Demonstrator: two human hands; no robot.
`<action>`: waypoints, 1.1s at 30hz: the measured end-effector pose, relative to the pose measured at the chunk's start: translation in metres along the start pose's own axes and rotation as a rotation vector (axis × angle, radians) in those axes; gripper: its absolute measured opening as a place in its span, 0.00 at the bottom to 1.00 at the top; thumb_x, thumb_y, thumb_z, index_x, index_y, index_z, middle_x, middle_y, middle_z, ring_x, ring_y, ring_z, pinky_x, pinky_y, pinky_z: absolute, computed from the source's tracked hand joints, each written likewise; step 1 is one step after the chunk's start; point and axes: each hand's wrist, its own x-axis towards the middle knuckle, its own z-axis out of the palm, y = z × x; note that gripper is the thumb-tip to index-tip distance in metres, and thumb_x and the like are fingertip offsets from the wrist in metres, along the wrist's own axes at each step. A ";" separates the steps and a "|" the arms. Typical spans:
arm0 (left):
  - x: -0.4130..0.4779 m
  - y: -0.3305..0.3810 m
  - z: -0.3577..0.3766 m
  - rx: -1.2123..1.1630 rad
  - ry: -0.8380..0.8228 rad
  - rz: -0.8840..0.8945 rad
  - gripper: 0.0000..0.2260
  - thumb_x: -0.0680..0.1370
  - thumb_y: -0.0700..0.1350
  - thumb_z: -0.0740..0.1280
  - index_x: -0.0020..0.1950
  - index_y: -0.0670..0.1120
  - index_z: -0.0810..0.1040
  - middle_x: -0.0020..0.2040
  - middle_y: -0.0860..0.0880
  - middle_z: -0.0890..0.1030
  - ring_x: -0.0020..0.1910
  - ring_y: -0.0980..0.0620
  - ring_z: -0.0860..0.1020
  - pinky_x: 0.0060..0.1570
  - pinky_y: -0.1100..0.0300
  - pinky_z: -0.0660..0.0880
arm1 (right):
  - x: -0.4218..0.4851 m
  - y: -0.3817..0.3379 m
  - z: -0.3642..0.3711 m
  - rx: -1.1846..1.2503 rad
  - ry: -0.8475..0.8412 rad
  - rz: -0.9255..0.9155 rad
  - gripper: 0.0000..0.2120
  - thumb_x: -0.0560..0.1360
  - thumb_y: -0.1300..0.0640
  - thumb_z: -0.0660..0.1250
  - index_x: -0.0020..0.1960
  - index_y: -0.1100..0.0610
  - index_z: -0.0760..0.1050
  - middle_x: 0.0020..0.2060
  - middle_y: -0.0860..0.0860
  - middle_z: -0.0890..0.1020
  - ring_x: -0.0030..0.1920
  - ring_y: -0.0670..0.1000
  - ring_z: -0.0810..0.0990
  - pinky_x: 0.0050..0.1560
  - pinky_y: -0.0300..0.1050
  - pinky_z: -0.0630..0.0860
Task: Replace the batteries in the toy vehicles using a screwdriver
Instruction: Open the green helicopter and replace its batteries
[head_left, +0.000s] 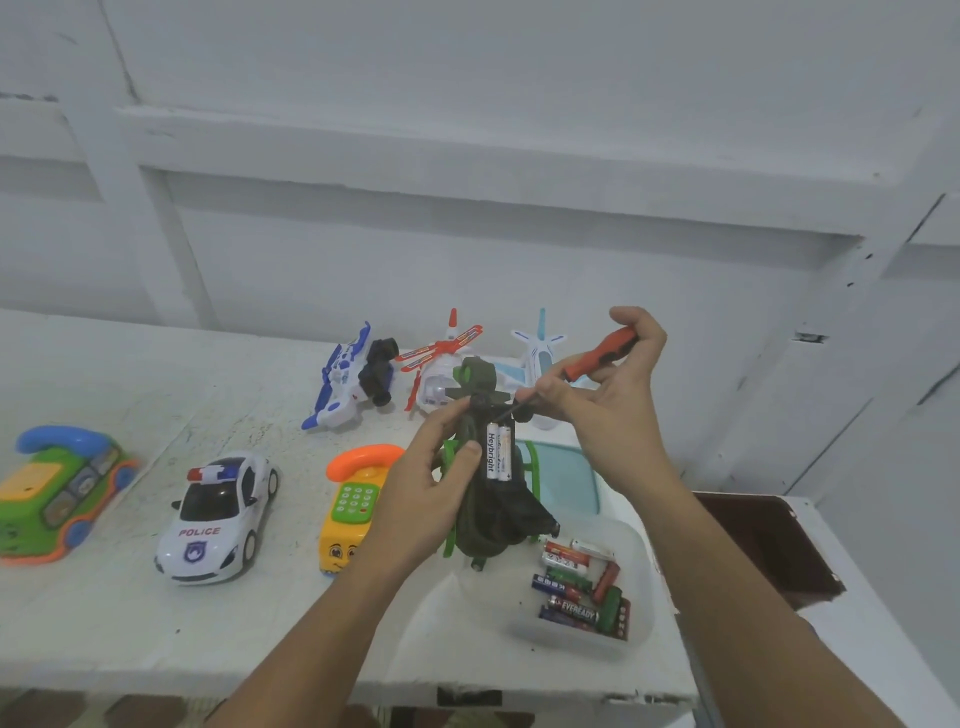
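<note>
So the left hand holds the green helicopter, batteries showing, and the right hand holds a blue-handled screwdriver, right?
Not quite. The head view shows the screwdriver handle is orange, not blue. The left hand does hold the green helicopter, batteries showing, and the right hand holds that screwdriver.

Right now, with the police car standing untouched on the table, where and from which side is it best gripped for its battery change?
Probably the police car is best gripped across its middle, at the doors below the roof, from above. It stands on its wheels, nose toward the camera, with bare table on both flanks, so fingers can straddle its width.
</note>
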 end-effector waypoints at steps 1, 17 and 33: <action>0.000 -0.001 0.000 0.014 -0.002 0.007 0.18 0.82 0.47 0.63 0.68 0.65 0.71 0.64 0.65 0.75 0.66 0.60 0.73 0.62 0.52 0.77 | 0.000 0.000 -0.003 0.025 -0.009 0.018 0.37 0.71 0.72 0.70 0.62 0.39 0.56 0.50 0.63 0.74 0.54 0.58 0.80 0.47 0.49 0.83; 0.000 0.005 0.001 0.286 -0.080 0.054 0.19 0.80 0.51 0.64 0.60 0.76 0.66 0.42 0.66 0.75 0.39 0.76 0.72 0.41 0.72 0.73 | -0.046 0.005 -0.059 -0.008 -0.037 0.253 0.41 0.69 0.75 0.72 0.61 0.34 0.61 0.48 0.64 0.77 0.44 0.58 0.85 0.46 0.52 0.83; -0.008 0.001 0.001 0.142 -0.040 0.002 0.17 0.82 0.45 0.63 0.67 0.63 0.72 0.48 0.76 0.76 0.42 0.77 0.75 0.36 0.75 0.74 | -0.085 0.019 -0.011 -0.085 0.105 -0.301 0.32 0.76 0.72 0.64 0.59 0.36 0.60 0.43 0.53 0.82 0.43 0.55 0.85 0.48 0.52 0.82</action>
